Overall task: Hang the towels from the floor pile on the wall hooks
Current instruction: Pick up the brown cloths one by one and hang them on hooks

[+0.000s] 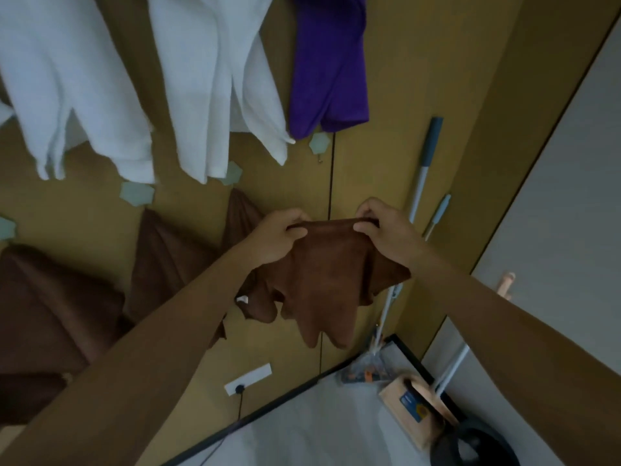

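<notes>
A small brown towel (322, 280) hangs between my two hands close to the tan wall (420, 79). My left hand (279, 235) pinches its upper edge on the left, and my right hand (386, 230) pinches the same edge on the right. Hexagonal pale green wall hooks (319, 142) dot the wall; one is bare just above the towel. Two white towels (215, 89), a purple towel (327, 68) and other brown towels (164, 264) hang on hooks to the left and above.
A mop handle (423, 169) and a thinner pole lean against the wall on the right. On the grey floor (302, 428) stand a wooden dustpan-like box (416, 415) and a dark round object. A wall socket (247, 378) with a black cable sits low.
</notes>
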`<state>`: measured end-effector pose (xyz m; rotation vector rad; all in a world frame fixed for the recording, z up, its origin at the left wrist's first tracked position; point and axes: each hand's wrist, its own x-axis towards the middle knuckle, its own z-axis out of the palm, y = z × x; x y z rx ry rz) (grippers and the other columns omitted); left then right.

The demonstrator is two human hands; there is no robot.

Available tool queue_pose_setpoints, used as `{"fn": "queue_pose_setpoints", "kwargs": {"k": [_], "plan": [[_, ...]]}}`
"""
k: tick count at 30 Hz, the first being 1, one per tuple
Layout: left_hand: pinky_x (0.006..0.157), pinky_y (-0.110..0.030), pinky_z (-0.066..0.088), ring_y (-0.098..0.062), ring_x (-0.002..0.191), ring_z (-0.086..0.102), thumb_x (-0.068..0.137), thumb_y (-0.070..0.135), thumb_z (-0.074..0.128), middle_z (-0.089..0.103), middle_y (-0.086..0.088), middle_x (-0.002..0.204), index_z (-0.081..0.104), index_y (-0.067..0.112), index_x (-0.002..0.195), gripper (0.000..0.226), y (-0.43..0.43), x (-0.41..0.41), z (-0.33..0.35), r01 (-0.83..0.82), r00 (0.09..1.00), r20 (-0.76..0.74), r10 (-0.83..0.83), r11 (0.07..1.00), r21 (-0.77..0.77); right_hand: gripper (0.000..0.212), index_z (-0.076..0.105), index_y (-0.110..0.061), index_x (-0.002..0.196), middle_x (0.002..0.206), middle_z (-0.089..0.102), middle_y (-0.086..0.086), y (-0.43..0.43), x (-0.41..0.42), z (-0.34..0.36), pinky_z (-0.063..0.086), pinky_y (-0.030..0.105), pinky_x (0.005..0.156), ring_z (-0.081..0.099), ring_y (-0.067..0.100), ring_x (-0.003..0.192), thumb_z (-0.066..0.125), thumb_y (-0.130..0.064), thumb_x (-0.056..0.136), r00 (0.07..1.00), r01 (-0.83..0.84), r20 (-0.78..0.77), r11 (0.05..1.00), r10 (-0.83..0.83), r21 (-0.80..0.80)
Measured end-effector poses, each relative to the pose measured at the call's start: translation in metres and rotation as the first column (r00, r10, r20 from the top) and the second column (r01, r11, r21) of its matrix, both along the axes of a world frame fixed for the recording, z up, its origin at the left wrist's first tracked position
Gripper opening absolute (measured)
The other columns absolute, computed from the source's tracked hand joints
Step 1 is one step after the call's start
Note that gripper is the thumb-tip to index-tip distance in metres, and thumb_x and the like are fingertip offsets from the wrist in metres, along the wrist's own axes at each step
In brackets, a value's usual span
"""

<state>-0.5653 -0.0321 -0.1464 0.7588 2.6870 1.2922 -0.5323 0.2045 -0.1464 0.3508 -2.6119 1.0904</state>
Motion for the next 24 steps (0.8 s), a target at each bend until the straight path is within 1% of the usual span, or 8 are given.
{"fn": "queue_pose_setpoints", "kwargs": {"k": [2, 5, 7, 10, 12, 14, 19, 24], "plan": [[0.078, -0.007, 0.042, 0.004, 0.095, 0.056, 0.1, 0.004, 0.047, 0.065, 0.006, 0.106, 0.056, 0.016, 0.103, 0.015, 0.01, -0.012, -0.002, -0.053, 0.998, -0.019, 0.055, 0.996, 0.066, 0.007, 0.055, -0.015, 0.093, 0.084, 0.058, -0.015, 0.005, -0.021, 0.0, 0.037, 0.003, 0.066, 0.055, -0.008, 0.077, 0.062, -0.014, 0.092, 1.0, -0.012, 0.001, 0.999, 0.012, -0.042], [0.078, -0.008, 0.039, 0.012, 0.088, 0.052, 0.098, -0.005, 0.041, 0.06, 0.004, 0.1, 0.05, 0.012, 0.097, 0.019, 0.019, -0.028, -0.001, -0.07, 0.987, -0.141, 0.075, 0.997, 0.037, 0.014, 0.053, -0.018, 0.09, 0.081, 0.058, -0.017, 0.019, -0.055, 0.002, 0.038, 0.003, 0.066, 0.054, -0.017, 0.074, 0.066, -0.015, 0.089, 0.996, -0.086, -0.014, 0.996, 0.085, -0.036], [0.076, -0.006, 0.038, 0.011, 0.085, 0.051, 0.097, -0.009, 0.039, 0.059, 0.002, 0.097, 0.052, 0.014, 0.091, 0.027, 0.025, -0.039, -0.001, -0.083, 0.973, -0.221, 0.073, 0.996, -0.037, 0.016, 0.052, -0.019, 0.088, 0.081, 0.058, -0.018, 0.03, -0.076, 0.005, 0.038, 0.004, 0.069, 0.054, -0.017, 0.077, 0.067, -0.014, 0.089, 0.987, -0.16, -0.017, 0.987, 0.16, 0.012], [0.085, -0.018, 0.046, -0.002, 0.095, 0.058, 0.096, -0.011, 0.039, 0.064, 0.002, 0.103, 0.059, 0.031, 0.089, 0.048, 0.036, -0.06, -0.004, -0.126, 0.964, -0.246, 0.1, 0.988, -0.092, 0.016, 0.052, -0.024, 0.087, 0.084, 0.057, -0.019, 0.043, -0.105, 0.008, 0.037, 0.006, 0.073, 0.055, -0.011, 0.083, 0.064, -0.013, 0.09, 0.966, -0.256, -0.025, 0.964, 0.258, 0.07], [0.095, -0.019, 0.045, -0.013, 0.104, 0.059, 0.094, -0.015, 0.036, 0.064, 0.002, 0.109, 0.065, 0.032, 0.094, 0.055, 0.046, -0.072, -0.002, -0.164, 0.961, -0.233, 0.148, 0.985, -0.051, 0.014, 0.056, -0.021, 0.087, 0.086, 0.06, -0.016, 0.046, -0.122, 0.007, 0.039, 0.006, 0.075, 0.056, -0.003, 0.083, 0.061, -0.008, 0.091, 0.948, -0.297, -0.096, 0.952, 0.303, 0.066], [0.095, -0.009, 0.039, -0.013, 0.106, 0.057, 0.091, -0.016, 0.033, 0.061, 0.001, 0.111, 0.071, 0.021, 0.101, 0.054, 0.056, -0.077, 0.001, -0.229, 0.951, -0.212, 0.226, 0.973, 0.009, 0.014, 0.065, -0.015, 0.09, 0.089, 0.063, -0.009, 0.047, -0.136, 0.003, 0.039, 0.006, 0.078, 0.057, 0.0, 0.086, 0.058, -0.003, 0.092, 0.927, -0.326, -0.175, 0.943, 0.332, 0.063], [0.086, -0.001, 0.034, 0.012, 0.094, 0.055, 0.089, -0.01, 0.049, 0.059, 0.003, 0.105, 0.072, 0.012, 0.109, 0.038, 0.075, -0.084, 0.009, -0.336, 0.899, -0.231, 0.371, 0.925, 0.177, 0.02, 0.073, -0.008, 0.1, 0.095, 0.066, 0.005, 0.046, -0.163, -0.001, 0.038, 0.004, 0.082, 0.055, 0.002, 0.089, 0.055, -0.001, 0.093, 0.891, -0.324, -0.33, 0.946, 0.311, 0.018], [0.089, -0.005, 0.037, -0.004, 0.099, 0.057, 0.086, -0.011, 0.048, 0.063, -0.002, 0.109, 0.072, 0.008, 0.11, 0.039, 0.084, -0.102, 0.016, -0.446, 0.81, -0.258, 0.526, 0.839, 0.311, 0.024, 0.071, -0.006, 0.108, 0.091, 0.056, 0.0, 0.036, -0.182, 0.006, 0.038, 0.002, 0.078, 0.051, -0.007, 0.081, 0.053, 0.001, 0.094, 0.872, -0.336, -0.397, 0.94, 0.287, -0.058]]}}
